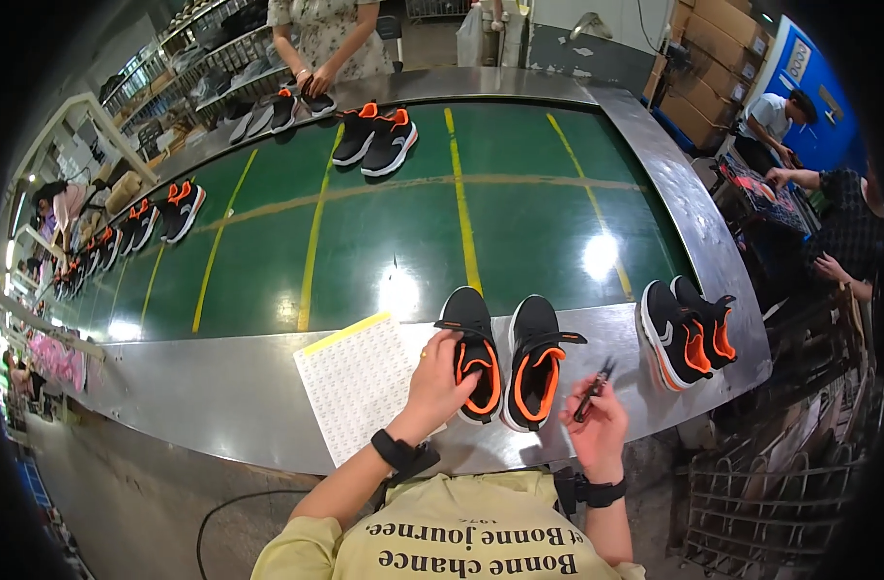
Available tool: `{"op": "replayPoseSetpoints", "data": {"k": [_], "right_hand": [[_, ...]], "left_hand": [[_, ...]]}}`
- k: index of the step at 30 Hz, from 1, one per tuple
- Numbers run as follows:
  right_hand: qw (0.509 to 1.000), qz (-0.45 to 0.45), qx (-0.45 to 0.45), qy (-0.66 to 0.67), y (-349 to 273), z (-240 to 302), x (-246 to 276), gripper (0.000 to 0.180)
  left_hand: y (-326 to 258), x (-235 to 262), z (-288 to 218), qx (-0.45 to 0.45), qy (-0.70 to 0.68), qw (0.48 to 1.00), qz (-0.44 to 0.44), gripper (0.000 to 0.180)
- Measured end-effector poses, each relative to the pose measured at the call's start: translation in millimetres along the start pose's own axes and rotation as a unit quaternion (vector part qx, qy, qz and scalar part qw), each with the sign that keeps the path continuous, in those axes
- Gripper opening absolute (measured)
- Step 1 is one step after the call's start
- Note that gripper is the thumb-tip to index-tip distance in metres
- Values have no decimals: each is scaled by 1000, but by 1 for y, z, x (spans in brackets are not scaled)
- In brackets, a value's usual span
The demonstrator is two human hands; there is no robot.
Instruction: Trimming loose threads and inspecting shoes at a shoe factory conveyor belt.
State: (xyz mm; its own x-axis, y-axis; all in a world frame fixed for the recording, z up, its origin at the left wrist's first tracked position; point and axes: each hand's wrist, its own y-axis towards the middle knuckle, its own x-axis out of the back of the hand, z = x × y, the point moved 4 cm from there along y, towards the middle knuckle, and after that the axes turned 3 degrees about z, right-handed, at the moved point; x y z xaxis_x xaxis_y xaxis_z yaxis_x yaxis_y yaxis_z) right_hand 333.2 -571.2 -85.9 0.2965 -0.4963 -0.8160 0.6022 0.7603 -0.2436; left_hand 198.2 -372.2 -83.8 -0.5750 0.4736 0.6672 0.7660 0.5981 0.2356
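Note:
A pair of black sneakers with orange linings and white soles stands on the metal edge right in front of me, toes pointing away. My left hand (440, 387) grips the left sneaker (468, 314), fingers over its side and thumb at the opening. The right sneaker (533, 333) stands beside it, touched by neither hand. Just right of that shoe, my right hand (597, 420) is closed around small black thread snips (595, 389), their tips pointing up and away. Under my left wrist lies a sheet of small printed labels (355, 377) with a yellow top strip.
Another sneaker pair (676, 338) stands at the table's right corner. Beyond the metal edge runs a green conveyor belt (384, 232) carrying more sneakers (389, 143). Across it, a person's hands (314, 79) handle shoes. Other people work at the right; metal racks (751, 512) stand below there.

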Motion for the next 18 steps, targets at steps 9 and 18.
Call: {"op": "replayPoseSetpoints", "data": {"k": [9, 18], "right_hand": [[946, 97, -10, -310, 10, -52, -50, 25], [913, 78, 3, -400, 18, -38, -62, 14]], "left_hand": [[18, 3, 3, -14, 28, 999, 26, 41], [-23, -37, 31, 174, -190, 966, 6, 68]]}}
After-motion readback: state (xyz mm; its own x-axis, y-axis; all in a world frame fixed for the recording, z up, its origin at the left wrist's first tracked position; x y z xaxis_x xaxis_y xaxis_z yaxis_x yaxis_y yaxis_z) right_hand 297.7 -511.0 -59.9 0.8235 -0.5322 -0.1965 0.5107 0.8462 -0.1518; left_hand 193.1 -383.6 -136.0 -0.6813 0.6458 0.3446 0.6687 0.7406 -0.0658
